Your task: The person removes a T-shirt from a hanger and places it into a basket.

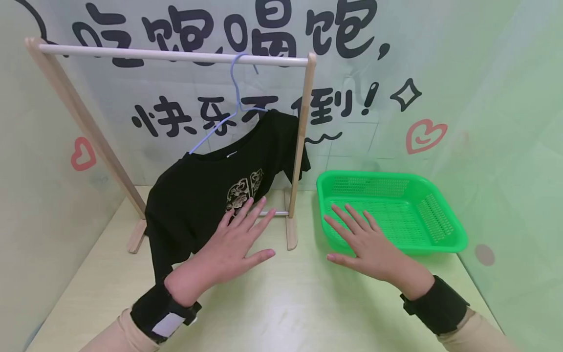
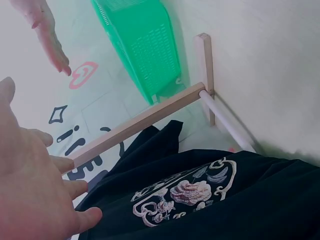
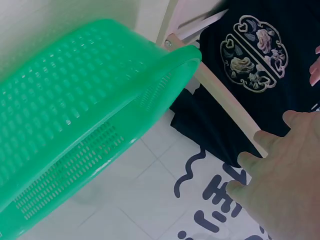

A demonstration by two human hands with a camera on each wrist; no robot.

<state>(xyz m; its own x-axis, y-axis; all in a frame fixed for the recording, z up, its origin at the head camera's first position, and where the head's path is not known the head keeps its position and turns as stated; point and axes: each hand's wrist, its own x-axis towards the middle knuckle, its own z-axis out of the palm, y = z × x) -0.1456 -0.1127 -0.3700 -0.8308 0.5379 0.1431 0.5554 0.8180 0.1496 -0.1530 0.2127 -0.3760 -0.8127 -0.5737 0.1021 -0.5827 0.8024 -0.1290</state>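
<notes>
Found with both hands spread and gripping nothing: left hand [image 1: 230, 249] at lower centre-left of frame, overlapping black shirt [image 1: 198, 190]; right hand [image 1: 371, 247] at lower right of centre, overlapping green basket [image 1: 448, 227]. At left, shirt hung tilted on hanger [image 1: 238, 100] from crossbar [image 1: 132, 53]. Judged: hanging done, levelling pending; next move likely to call for pinching shoulder fabric. Undetermined: left-hand contact with shirt. Hidden: hanger ends, inside shirt. Cut off: forearms, at lower edge.

It's bright in here; pale glare on the table [image 1: 281, 313] front-left of the green basket [image 1: 409, 215]; soft shadow beside it.
</notes>
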